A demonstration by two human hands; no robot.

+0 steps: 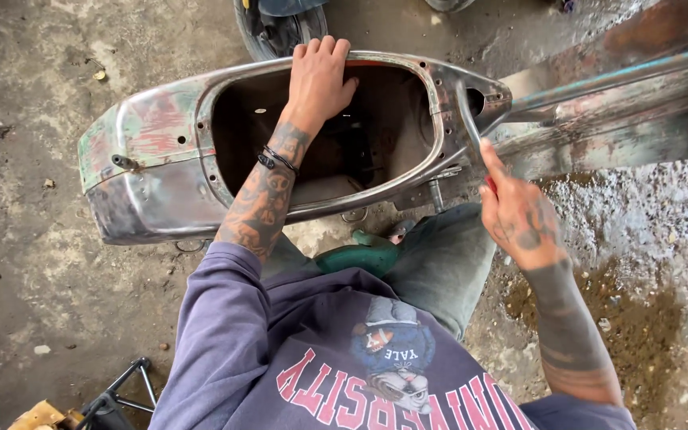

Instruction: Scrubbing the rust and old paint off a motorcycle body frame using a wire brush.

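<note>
Purple sweatshirt (336, 358) nearest. Scooter body shell (161, 159) lies on the concrete floor (33, 279), bare steel: stiff, likely heavy, edges sharp. Left hand (320, 80) clamps the opening's far rim; best hold. Right hand (519, 215) pinches a small red-handled tool (490, 185) near the bracket.

Left hand (322, 78): arm stretched forward and fully extended, forearm tattooed, dark bands around the wrist, sleeve pushed up above the elbow; palm down, fingers curled over a far rim, thumb spread to the side. Right hand (519, 215): forearm tattooed, elbow bent, arm coming in from the lower right; hand raised with the index finger extended upward, the other fingers folded around something small and red, barely visible.
</note>
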